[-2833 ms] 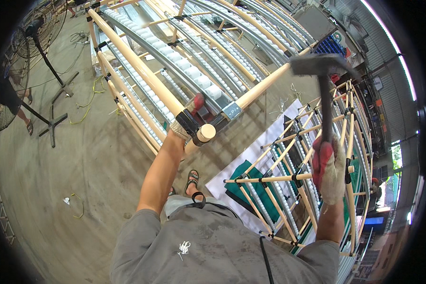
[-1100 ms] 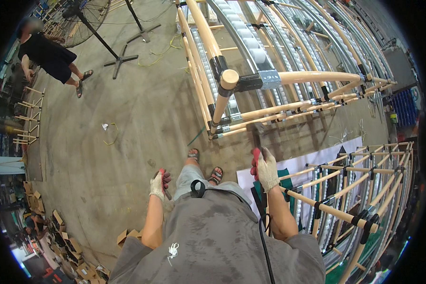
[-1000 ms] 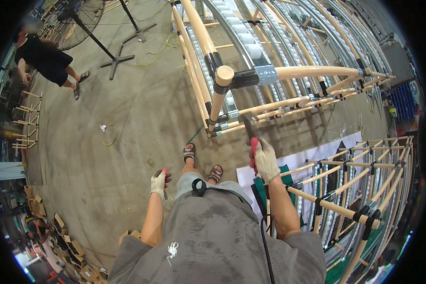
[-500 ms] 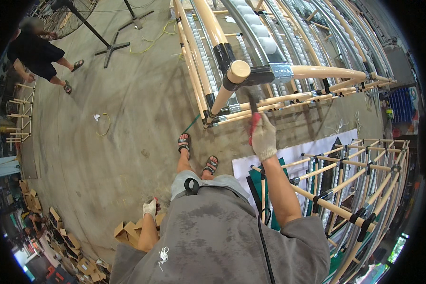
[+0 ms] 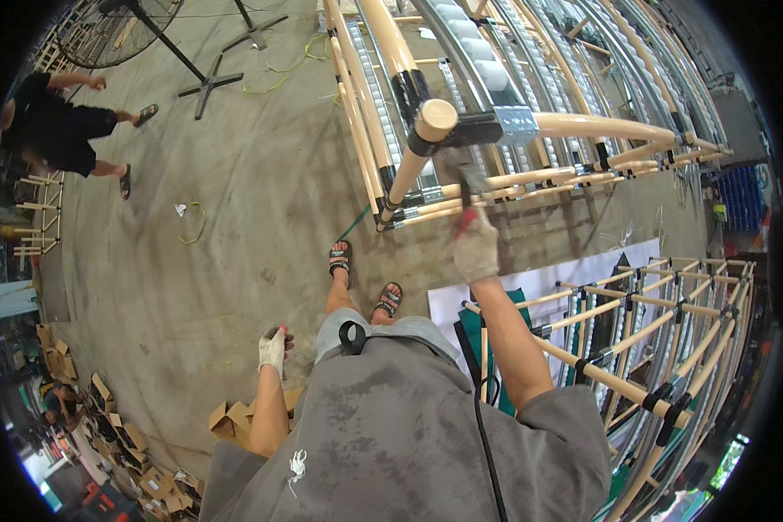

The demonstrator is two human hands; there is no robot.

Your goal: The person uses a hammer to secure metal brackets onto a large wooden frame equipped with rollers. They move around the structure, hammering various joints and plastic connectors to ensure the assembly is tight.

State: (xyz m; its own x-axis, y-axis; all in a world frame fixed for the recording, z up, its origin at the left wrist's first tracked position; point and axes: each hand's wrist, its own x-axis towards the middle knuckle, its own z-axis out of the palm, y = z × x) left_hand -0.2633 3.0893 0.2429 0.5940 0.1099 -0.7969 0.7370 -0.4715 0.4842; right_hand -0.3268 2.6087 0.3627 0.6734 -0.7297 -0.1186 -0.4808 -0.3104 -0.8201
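Now, right hand [image 5: 477, 250]: gloved in off-white and red, raised just right of the frame's centre, its fingers wrapped around a dark hammer.
Hammer [image 5: 471, 193]: above the glove near upper centre, its head blurred, the handle close to upright in the frame; whether it touches anything behind it I cannot tell.
Left hand [image 5: 272, 348]: gloved too, lower left of centre, well apart from the right hand, fingers curled; I cannot tell whether they close on anything.
Big rack [image 5: 600, 128]: tan pipes filling the upper right, with rows of white rollers [image 5: 489, 74] on metal rails; its nearest black corner joint [image 5: 474, 128] lies just above the hammer head in view.
Smaller rack [image 5: 618, 380]: lower right, beside the right forearm, near a white sheet [image 5: 583, 271].
Co-worker [image 5: 70, 135]: upper left, in dark clothes, well apart.
Work at the rack: to my eye, hammering on the frame, with the tool raised and the free hand hanging clear.
Hammer's next call: a blow, I judge, would need a firm grip, a clear aim at one joint, and the left hand either steadying a pipe or well out of the way.
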